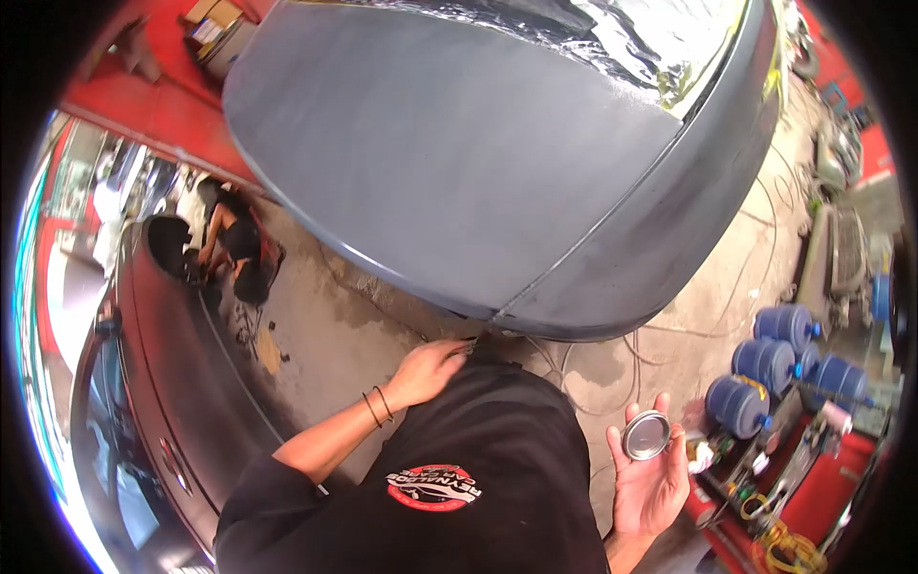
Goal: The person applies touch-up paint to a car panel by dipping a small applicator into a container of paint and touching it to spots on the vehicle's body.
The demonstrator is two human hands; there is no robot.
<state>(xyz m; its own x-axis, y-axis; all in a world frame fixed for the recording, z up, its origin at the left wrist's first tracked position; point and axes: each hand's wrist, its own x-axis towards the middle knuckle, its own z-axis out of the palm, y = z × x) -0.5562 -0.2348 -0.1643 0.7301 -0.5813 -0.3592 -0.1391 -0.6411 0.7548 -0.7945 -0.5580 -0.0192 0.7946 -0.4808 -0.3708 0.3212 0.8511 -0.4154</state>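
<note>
My right hand is raised, palm up, at the lower right. Between its thumb and fingers is a round metal can lid with a silver rim and a grey middle. My left hand is in front of my dark shirt, just below the lower edge of a grey car panel. Its fingers are drawn together at a thin dark thing too small to name; the fingertips are partly hidden. A seam runs down the panel toward that hand.
Silver masking film covers the panel's top. A dark car stands to the left, where a co-worker crouches. Several blue water jugs and a red cart with tools are at right. Hoses lie across the floor.
</note>
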